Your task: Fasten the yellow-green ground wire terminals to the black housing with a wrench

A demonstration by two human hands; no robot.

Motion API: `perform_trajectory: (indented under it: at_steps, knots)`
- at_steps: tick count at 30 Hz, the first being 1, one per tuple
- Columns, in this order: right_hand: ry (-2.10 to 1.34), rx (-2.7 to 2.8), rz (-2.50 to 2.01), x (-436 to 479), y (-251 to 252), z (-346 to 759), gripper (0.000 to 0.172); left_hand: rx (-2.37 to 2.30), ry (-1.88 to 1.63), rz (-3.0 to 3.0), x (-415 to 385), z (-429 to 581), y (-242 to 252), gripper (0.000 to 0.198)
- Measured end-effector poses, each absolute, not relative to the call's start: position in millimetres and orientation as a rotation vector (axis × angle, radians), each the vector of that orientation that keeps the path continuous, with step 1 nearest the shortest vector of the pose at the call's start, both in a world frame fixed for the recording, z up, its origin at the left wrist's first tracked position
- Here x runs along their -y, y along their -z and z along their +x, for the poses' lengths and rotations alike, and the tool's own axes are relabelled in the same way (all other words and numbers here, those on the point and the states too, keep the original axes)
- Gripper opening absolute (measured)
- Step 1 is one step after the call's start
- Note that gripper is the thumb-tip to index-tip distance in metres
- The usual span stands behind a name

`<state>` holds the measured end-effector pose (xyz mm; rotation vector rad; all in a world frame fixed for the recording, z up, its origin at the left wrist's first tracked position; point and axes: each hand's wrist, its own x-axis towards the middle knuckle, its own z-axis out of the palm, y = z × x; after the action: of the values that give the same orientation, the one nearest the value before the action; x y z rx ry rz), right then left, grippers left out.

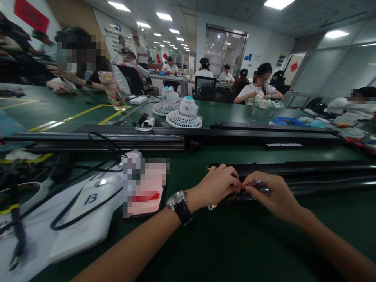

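Observation:
My left hand [219, 182], with a watch [176, 199] on its wrist, is closed in a pinch at the near end of some long black bars [323, 186]. Fingertip to fingertip with it, my right hand [270, 192] is pinching too and wears a ring. Whatever small dark piece lies between the fingertips is mostly hidden and too small to name. A ring-shaped wire terminal with a yellow sleeve [212, 207] pokes out just below my left hand. Another yellow-sleeved wire end [208, 168] shows above that hand.
A phone [148, 188], a white device marked 13 [91, 199] and black cables [73, 170] lie to the left. Long metal bars [117, 143] cross the green table [235, 250]. Beyond are two white fans [186, 113], a blue tray [289, 121] and seated people [260, 88].

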<state>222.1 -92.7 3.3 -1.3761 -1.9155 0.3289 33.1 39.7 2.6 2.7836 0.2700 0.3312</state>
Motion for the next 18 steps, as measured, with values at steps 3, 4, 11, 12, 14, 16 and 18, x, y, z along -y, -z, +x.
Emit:
perform_trajectory:
  at_steps: [3, 4, 11, 12, 14, 16, 18]
  knots:
    - [-0.320, 1.924, -1.366, 92.4, -2.7, 222.4, 0.013, -0.266, -0.326, 2.780, -39.7, 32.9, -2.6, 0.016]
    - [-0.316, 1.924, -1.357, 92.2, -2.4, 222.5, 0.013, -0.265, -0.323, 2.779, -39.5, 32.8, -3.0, 0.015]
    - [-0.316, 1.936, -1.309, 91.5, -0.4, 221.4, 0.013, -0.276, -0.294, 2.779, -36.6, 31.3, -10.6, 0.013]
    - [-0.314, 1.940, -1.310, 91.6, -0.5, 221.1, 0.013, -0.278, -0.290, 2.779, -36.2, 31.1, -11.5, 0.013]
    - [-0.307, 1.941, -1.313, 92.0, -0.9, 220.6, 0.013, -0.281, -0.289, 2.781, -35.9, 30.8, -12.4, 0.012]
    - [-0.308, 1.944, -1.311, 92.6, -1.6, 220.5, 0.014, -0.281, -0.295, 2.783, -36.0, 30.7, -12.0, 0.012]
    - [-0.316, 1.949, -1.305, 93.2, -2.2, 220.9, 0.014, -0.275, -0.304, 2.784, -36.5, 30.7, -10.6, 0.012]
